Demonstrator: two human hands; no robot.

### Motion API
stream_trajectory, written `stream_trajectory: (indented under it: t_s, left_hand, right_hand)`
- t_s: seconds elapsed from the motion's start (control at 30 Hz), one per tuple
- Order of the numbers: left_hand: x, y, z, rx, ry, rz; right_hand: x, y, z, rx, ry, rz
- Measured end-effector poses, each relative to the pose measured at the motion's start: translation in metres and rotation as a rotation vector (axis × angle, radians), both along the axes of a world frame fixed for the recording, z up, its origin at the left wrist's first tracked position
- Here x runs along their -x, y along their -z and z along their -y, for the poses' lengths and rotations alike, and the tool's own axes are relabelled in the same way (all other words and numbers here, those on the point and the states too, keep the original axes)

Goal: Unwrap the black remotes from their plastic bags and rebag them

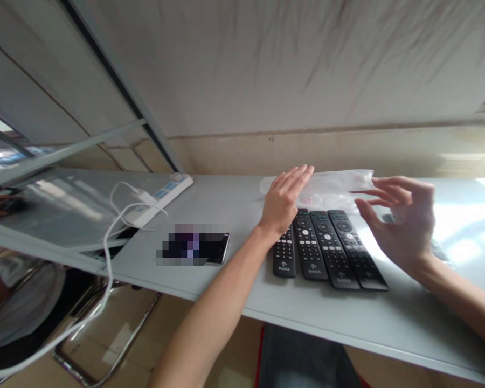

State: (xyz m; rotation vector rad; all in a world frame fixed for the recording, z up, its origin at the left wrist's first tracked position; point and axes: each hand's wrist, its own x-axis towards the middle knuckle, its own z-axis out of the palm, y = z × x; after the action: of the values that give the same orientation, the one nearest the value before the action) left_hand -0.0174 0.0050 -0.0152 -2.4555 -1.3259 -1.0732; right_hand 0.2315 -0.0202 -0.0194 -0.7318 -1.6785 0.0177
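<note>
My left hand (283, 199) lies with fingers stretched out and close together over the left part of a translucent plastic sleeve (335, 182). It partly covers the upper end of the leftmost remote control (284, 258). At the sleeve's right end, my right hand (406, 218) has its fingers bent and its thumb apart from them. Those fingertips are at the sleeve's edge; whether they press on it cannot be made out. Several black remote controls (339, 250) lie side by side below the sleeve, between my hands. More clear plastic (327, 201) lies between the sleeve and the remotes.
A phone (217, 249) lies left of my left forearm on the grey table (242, 215). Behind it is a white power strip (161, 199) with a plugged-in white cable (107, 258). A metal frame stands left; another person's hand (0, 205) shows beyond it. Below are chairs (303, 355).
</note>
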Motion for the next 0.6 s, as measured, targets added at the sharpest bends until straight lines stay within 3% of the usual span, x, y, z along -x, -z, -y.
stream_trajectory:
  t_s: [0.17,0.4,0.6]
  left_hand:
    - [-0.0020,0.0028,0.0010,0.001,0.047,-0.023]
    - [-0.0034,0.0008,0.0017,-0.025,0.091,0.012]
    - [-0.0022,0.0015,0.0014,-0.041,0.108,0.043]
  right_hand:
    - [-0.0013,0.0019,0.0028,0.118,0.112,0.044]
    - [0.0030,-0.0037,0.0038,0.129,-0.033,-0.060]
    - [0.0019,-0.0040,0.0039,0.141,0.089,0.002]
